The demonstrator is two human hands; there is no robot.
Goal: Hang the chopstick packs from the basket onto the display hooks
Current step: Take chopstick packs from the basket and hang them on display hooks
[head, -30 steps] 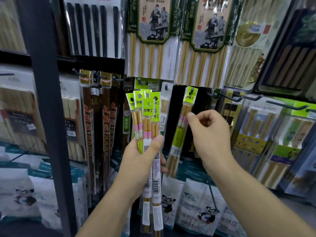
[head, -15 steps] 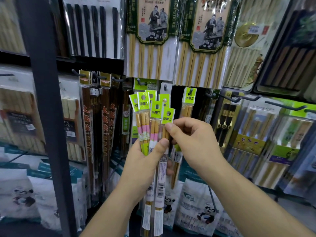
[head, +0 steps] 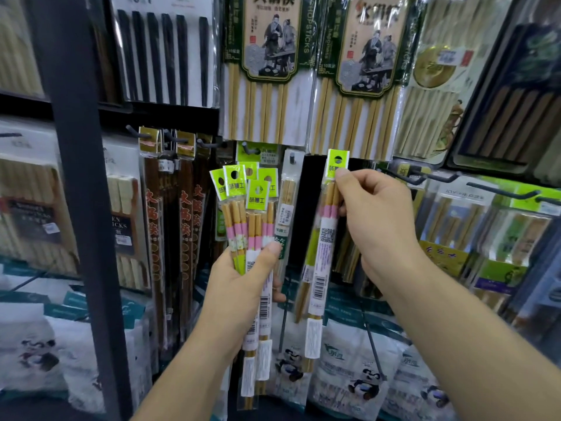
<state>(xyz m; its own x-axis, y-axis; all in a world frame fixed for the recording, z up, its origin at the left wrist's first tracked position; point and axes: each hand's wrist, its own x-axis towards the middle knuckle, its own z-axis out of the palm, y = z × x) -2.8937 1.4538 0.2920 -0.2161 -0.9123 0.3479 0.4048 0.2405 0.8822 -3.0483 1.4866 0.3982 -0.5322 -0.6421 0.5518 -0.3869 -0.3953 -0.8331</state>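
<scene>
My left hand (head: pixel 243 278) grips a fanned bunch of several chopstick packs (head: pixel 252 208) with lime-green header tags and pink bands, held upright in front of the rack. My right hand (head: pixel 373 220) pinches a single chopstick pack (head: pixel 326 238) near its green tag, held upright to the right of the bunch, its hang hole level with the dark gap in the display. Behind it another green pack hangs, mostly hidden. An empty black display hook (head: pixel 425 176) juts out just right of my right hand. The basket is out of sight.
A dark metal upright (head: pixel 79 192) stands at the left. Large bamboo chopstick packs (head: pixel 264 71) hang above. Dark red chopsticks (head: pixel 170 223) hang left of centre, a narrow white pack (head: pixel 287 202) in the middle, boxed sets (head: pixel 473 226) on hooks at right, panda-printed bags (head: pixel 349 369) below.
My right hand has pulled one pack out of the bunch in my left hand and carried it right and upward toward the display. My left hand has stayed nearly still.
</scene>
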